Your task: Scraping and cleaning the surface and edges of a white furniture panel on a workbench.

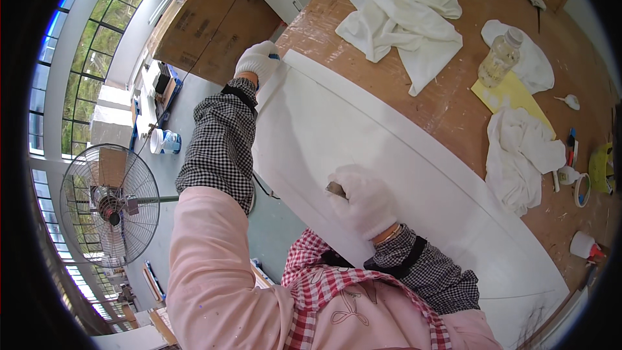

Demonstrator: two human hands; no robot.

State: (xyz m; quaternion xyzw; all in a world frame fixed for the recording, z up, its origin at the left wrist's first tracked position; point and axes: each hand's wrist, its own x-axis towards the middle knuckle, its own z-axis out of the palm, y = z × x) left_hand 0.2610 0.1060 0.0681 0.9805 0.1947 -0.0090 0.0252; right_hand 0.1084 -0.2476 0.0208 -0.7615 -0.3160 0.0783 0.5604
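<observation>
A long white panel [311, 129] with a raised border strip lies along the near side of the brown-covered table. My left hand [257, 61], in a white knit glove with blue on it, is closed around the panel's far left corner. Over the panel's near half is my right hand [364, 202], in a fluffy white glove. Its fingers are curled around a small grey-brown piece [335, 189], mostly hidden by the glove, so its kind is unclear.
White cloths [405, 16] lie on the brown table [447, 107]. A clear bottle [502, 58] stands on a yellow sheet [518, 100]. At the right are a white squeeze bottle [586, 246] and a tape roll [582, 190]. Left are a standing fan [110, 204], cardboard [217, 23] and a bucket [165, 141].
</observation>
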